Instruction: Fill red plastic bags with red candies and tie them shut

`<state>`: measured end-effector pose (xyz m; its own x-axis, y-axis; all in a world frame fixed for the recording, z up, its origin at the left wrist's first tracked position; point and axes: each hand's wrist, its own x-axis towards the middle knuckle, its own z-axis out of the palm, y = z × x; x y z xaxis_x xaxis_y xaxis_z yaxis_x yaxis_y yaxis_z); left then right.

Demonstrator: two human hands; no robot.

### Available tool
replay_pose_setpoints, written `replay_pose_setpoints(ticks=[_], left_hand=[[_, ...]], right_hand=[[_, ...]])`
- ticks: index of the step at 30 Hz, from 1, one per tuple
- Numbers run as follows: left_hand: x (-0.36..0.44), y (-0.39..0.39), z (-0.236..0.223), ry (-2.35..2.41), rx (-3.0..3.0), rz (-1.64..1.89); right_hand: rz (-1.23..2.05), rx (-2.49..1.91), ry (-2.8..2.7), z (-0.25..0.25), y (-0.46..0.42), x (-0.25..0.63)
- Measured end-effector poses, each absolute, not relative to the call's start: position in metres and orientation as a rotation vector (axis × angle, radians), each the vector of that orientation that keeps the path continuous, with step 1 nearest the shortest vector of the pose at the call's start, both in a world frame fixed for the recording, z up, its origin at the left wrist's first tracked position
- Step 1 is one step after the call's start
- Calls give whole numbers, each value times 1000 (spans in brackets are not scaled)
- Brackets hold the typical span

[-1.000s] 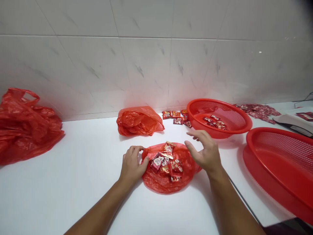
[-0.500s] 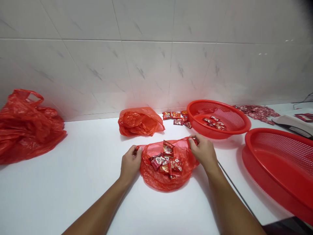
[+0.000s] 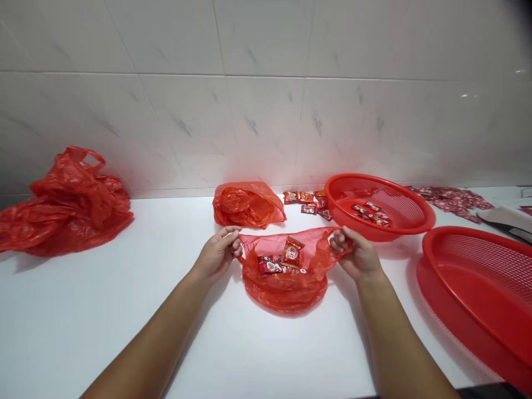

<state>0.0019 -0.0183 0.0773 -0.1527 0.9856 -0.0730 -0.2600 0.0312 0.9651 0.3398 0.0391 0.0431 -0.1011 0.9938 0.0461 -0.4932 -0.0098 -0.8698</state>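
Person's L hand (image 3: 218, 254) is closed on the L top corner of a thin red plastic bag (image 3: 286, 296), thumb pressed over curled fingers; R hand (image 3: 358, 257) grips the R corner the same way, fingers bunched in the film. Bag sits on the white tabletop (image 3: 124, 310), front & center btwn both hands, mouth stretched wide w/ back edge pulled nearly straight & sheer enough to look pink; lower part is baggy, crinkled, rounded at the bottom, semi-transp. Inside, a few small candy packets (image 3: 293, 252), glossy foil/plastic w/ crimped ends, red & maroon w/ white & gold print; one leans upright vs. the back film, others lie flat-ish, partly hidden by the front. Just behind, a 2nd red bag (image 3: 249, 206), crumpled, w/ puckered folds & a smooth flap. R of it, loose packets (image 3: 307, 198) nr the wall, approx. rectangular, shiny. Next to those, a round red basket (image 3: 386, 195), hard plastic w/ mesh sides & smooth rolled rim, some small packets (image 3: 374, 216) in the bottom. Nearer, far R, a larger red basket (image 3: 446, 313), same hard plastic, cut off by the frame edge. Behind, a flat spread of red-white wrappers (image 3: 453, 200), too small to make out indiv. Far L, a big heap of red plastic (image 3: 78, 208), wrinkled, w/ a looped handle up top. Bkgd: glossy pale wall tiles (image 3: 266, 116) w/ faint grey marble streaks.
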Motion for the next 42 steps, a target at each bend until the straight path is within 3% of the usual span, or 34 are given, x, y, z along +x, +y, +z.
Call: replay_pose_setpoints(ticks=[6, 11, 14, 17, 23, 31, 38, 42], left_hand=[[5, -32, 185, 1043, 1147, 1356], [23, -50, 240, 999, 1463, 1667], [33, -55, 241, 1094, 1566, 1873], [38, -57, 233, 1269, 1605, 1867], [46, -56, 223, 1531, 1782, 1507], [82, -57, 217, 1480, 2005, 1326], [84, -60, 214, 1475, 2023, 1371], [76, -63, 219, 1433, 2118, 1173]], right_hand=[[1456, -489, -790, 58, 44, 344], [1184, -303, -1136, 145, 40, 333], [1093, -344, -1296, 196, 28, 327], [1044, -453, -1388, 213, 15, 323], [1032, -621, -1580, 199, 1, 312], [1071, -806, -2280, 200, -7, 279], [1238, -659, -2282, 193, -3, 265], [1331, -645, -2128, 193, 0, 278]])
